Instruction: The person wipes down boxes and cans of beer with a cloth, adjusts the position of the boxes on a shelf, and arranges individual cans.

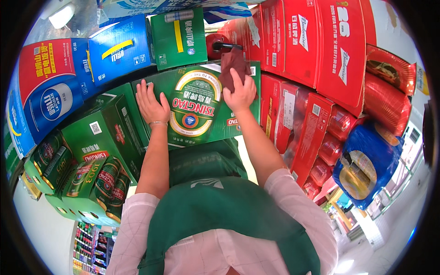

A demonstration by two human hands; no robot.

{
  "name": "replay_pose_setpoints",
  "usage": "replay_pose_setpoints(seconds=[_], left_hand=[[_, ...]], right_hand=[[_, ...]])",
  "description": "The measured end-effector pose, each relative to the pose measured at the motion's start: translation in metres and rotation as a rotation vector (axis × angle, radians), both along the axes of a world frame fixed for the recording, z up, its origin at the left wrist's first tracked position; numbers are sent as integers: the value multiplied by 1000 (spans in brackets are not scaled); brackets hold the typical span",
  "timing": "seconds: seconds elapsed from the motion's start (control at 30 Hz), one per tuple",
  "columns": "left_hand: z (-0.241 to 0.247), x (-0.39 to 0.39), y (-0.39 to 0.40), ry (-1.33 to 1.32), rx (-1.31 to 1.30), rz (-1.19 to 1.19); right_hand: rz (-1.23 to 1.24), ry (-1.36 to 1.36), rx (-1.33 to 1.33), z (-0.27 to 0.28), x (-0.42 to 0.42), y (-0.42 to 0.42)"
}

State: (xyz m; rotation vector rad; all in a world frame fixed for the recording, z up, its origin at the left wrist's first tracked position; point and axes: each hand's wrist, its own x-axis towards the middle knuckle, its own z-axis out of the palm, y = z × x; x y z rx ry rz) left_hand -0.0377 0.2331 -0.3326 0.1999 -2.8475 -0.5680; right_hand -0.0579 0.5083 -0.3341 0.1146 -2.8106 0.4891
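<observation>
A green Tsingtao beer carton (196, 103) lies in front of me, its printed label upside down in my view. My left hand (153, 106) rests flat near the carton's left end, fingers extended and holding nothing, with a thin bracelet at the wrist. At the carton's right end, my right hand (240, 92) grips a dark maroon cloth (230, 72) against the printed top. Part of the cloth is hidden under the fingers, and its upper end reaches past the carton's far edge towards a black handle (227, 45).
Blue Laoshan cartons (120, 48) and a smaller green carton (178, 39) stand beyond. Red Budweiser cartons (302, 41) stack up on the right, near a blue wrapped pack (367, 165). Tsingtao can packs (92, 182) sit at left. Store shelves (91, 247) show at lower left.
</observation>
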Motion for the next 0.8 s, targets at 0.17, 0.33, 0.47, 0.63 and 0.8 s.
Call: replay_pose_setpoints(seconds=[0.17, 0.33, 0.47, 0.63, 0.8], left_hand=[[0, 0, 0, -16, -16, -6], [1, 1, -1, -49, -71, -32], [5, -1, 0, -99, -115, -50], [3, 0, -1, -110, -84, -40], [3, 1, -1, -131, -77, -33]], right_hand=[[-19, -19, 1, 2, -1, -2], [-24, -37, 11, 0, 0, -3], [-25, -24, 20, -1, 0, -4], [-23, -2, 43, -5, 1, -3], [-16, 4, 77, -7, 0, -2]])
